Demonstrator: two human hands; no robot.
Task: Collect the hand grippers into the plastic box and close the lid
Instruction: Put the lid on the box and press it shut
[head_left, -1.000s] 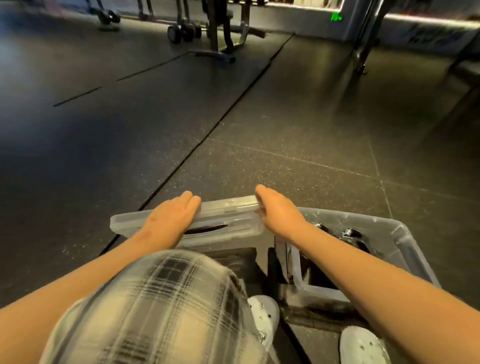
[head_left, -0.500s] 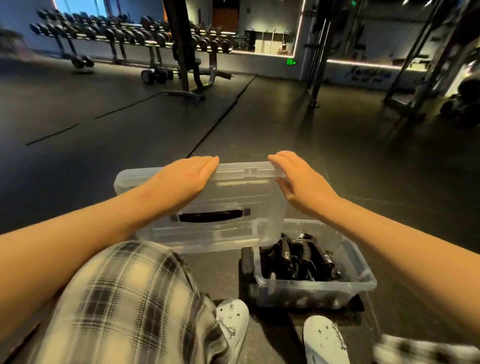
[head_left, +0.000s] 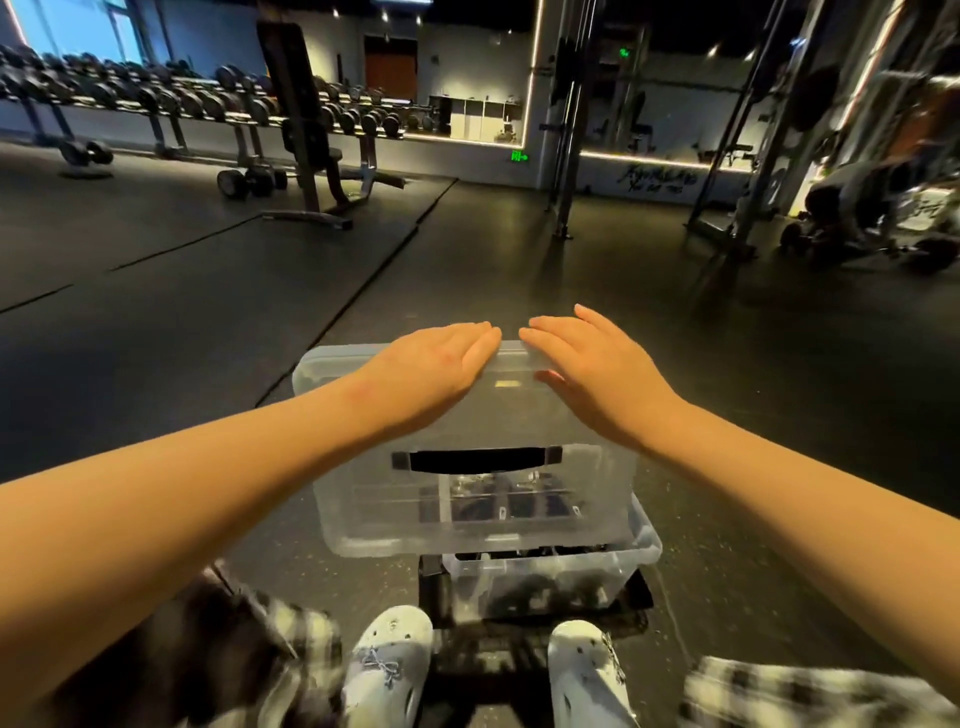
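My left hand (head_left: 434, 361) and right hand (head_left: 589, 366) grip the lid (head_left: 467, 506) by its far rim; the box (head_left: 641, 551) lies below, slightly right (long axes roughly parallel).

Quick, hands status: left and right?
Left hand: holding the lid at its far edge, fingers laid over the top.
Right hand: holding the same far edge of the lid.
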